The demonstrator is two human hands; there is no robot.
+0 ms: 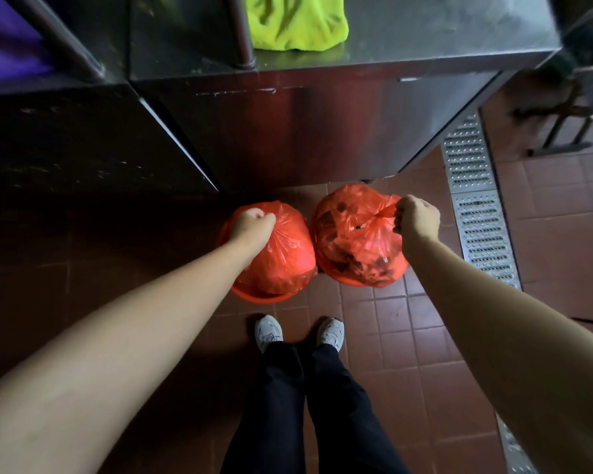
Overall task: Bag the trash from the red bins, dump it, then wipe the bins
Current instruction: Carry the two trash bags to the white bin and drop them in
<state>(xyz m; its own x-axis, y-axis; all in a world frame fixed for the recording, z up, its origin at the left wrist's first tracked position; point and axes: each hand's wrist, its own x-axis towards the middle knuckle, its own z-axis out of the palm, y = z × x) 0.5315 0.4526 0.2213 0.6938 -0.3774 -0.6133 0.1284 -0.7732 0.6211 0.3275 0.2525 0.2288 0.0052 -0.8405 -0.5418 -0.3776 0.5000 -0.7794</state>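
Two red plastic trash bags sit in two red bins on the tiled floor in front of a steel counter. My left hand (252,227) grips the gathered top of the left bag (285,254), which stands in the left bin (264,297). My right hand (416,218) pinches the knotted neck of the right bag (353,241), full of dark scraps. Only a sliver of the right bin (348,280) shows under that bag.
A steel counter (322,131) rises just behind the bins, with a yellow-green cloth (295,22) on top. A dark cabinet (65,142) stands at the left. A metal floor drain grate (476,200) runs along the right. My feet in white shoes (298,331) stand just before the bins.
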